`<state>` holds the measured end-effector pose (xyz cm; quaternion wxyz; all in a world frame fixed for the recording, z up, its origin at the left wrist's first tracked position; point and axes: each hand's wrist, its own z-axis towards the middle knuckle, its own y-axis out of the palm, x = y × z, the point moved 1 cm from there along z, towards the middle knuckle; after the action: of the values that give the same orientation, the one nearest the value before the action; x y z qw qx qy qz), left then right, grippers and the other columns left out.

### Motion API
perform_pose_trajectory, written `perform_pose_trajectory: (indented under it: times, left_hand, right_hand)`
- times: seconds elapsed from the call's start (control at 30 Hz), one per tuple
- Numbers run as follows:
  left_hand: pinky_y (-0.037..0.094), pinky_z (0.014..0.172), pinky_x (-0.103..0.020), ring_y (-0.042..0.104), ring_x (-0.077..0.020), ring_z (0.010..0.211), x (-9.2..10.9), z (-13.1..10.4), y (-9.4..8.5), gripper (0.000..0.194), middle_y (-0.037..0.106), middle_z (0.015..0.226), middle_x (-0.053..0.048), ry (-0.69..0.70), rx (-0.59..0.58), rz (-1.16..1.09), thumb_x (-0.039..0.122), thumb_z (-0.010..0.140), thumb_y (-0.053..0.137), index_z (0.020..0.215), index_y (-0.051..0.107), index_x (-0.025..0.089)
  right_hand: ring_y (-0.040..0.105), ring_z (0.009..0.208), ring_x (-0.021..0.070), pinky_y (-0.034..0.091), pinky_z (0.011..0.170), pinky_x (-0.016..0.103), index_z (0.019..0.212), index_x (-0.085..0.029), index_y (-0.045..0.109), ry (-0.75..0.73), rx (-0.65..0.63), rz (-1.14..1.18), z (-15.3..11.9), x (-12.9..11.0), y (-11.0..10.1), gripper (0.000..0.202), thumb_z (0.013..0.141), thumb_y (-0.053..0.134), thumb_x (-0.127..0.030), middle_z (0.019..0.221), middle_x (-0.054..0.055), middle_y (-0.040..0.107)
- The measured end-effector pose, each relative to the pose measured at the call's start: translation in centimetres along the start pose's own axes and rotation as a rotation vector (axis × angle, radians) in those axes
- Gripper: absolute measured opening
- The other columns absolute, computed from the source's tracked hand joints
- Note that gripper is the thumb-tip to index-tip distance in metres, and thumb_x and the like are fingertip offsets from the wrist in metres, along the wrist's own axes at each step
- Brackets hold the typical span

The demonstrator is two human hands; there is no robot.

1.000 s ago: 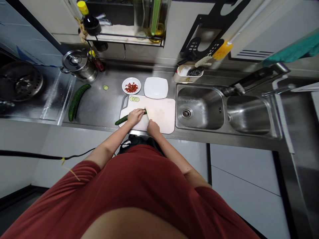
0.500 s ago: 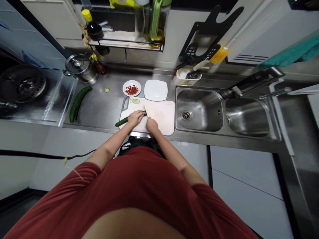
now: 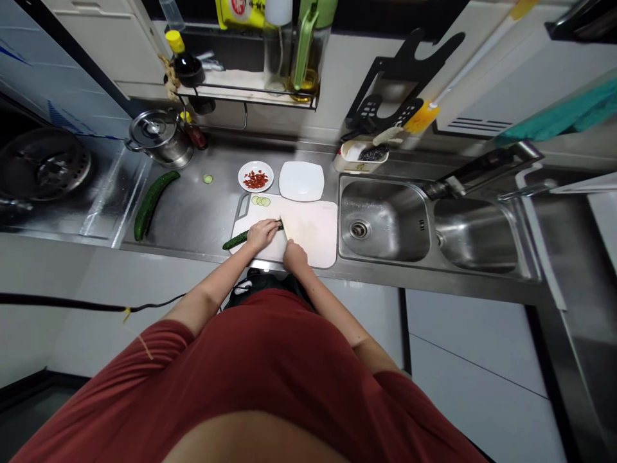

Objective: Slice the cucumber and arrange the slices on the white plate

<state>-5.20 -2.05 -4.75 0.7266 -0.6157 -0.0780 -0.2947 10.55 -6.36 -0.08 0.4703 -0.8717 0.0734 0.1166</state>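
My left hand (image 3: pixel 263 234) is closed over a dark green cucumber (image 3: pixel 236 240) that lies slantwise on the white cutting board (image 3: pixel 313 238). Gripped in my right hand (image 3: pixel 295 256) is a knife (image 3: pixel 284 228), its blade at the cucumber's right end; the handle is hidden in the fist. Several pale cucumber slices (image 3: pixel 261 201) lie near the board's top left corner. Behind the board stand a round white plate (image 3: pixel 242 184) of chopped red pieces (image 3: pixel 255 179) and a squarish white plate (image 3: pixel 301 181) with nothing on it.
Another cucumber (image 3: pixel 152 204) and a single slice (image 3: pixel 207 179) lie on the steel counter to the left. A lidded pot (image 3: pixel 159 136) stands behind them. The double sink (image 3: pixel 385 257) adjoins the board's right side. Above the counter hangs a rack (image 3: pixel 241 92) with bottles.
The view has tilted slightly, so the counter sits a little lower in the picture. Both hands stay at the cucumber, and the knife has shifted slightly at its end.
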Motion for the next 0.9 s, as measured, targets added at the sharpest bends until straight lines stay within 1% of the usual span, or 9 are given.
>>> perform_pose_trajectory:
  times: [0.27, 0.4, 0.6, 0.9]
  left_hand:
    - [0.05, 0.09, -0.032, 0.062, -0.0192, 0.104, 0.2, 0.0, -0.2, 0.03, 0.067, 0.117, -0.005, -0.019, -0.026, 0.013, 0.033, 0.096, 0.045, 0.111, 0.069, 0.026]
    - [0.049, 0.09, -0.032, 0.062, -0.0193, 0.106, 0.4, 0.0, -0.3, 0.031, 0.067, 0.118, -0.005, -0.026, -0.027, 0.013, 0.033, 0.096, 0.044, 0.112, 0.069, 0.026]
    - [0.048, 0.093, -0.032, 0.061, -0.019, 0.108, 0.5, 0.0, -0.5, 0.031, 0.066, 0.12, -0.005, -0.029, -0.05, 0.016, 0.032, 0.096, 0.044, 0.115, 0.068, 0.026]
    - [0.047, 0.093, -0.031, 0.06, -0.0195, 0.109, 0.5, 0.1, -0.5, 0.031, 0.066, 0.12, -0.004, -0.059, -0.061, 0.018, 0.032, 0.096, 0.044, 0.115, 0.067, 0.027]
  right_hand:
    - [0.064, 0.103, 0.0235, 0.048, 0.081, 0.03, 0.113, -0.012, 0.051, -0.019, 0.009, 0.031, 1.8, -1.0, -1.2, 0.027, 0.089, 0.042, -0.007, 0.11, 0.016, 0.066]
    - [0.064, 0.104, 0.0233, 0.048, 0.081, 0.031, 0.114, -0.013, 0.051, -0.022, 0.013, 0.035, 2.2, -1.3, -1.5, 0.027, 0.089, 0.043, -0.008, 0.11, 0.016, 0.066]
    - [0.065, 0.103, 0.0232, 0.048, 0.081, 0.03, 0.114, -0.012, 0.051, -0.017, 0.021, 0.021, 1.6, -0.8, -1.0, 0.026, 0.09, 0.043, -0.007, 0.109, 0.017, 0.066]
    - [0.065, 0.101, 0.0238, 0.048, 0.08, 0.031, 0.112, -0.012, 0.051, -0.007, 0.01, 0.005, 0.2, 0.1, 0.0, 0.025, 0.089, 0.045, -0.007, 0.109, 0.018, 0.066]
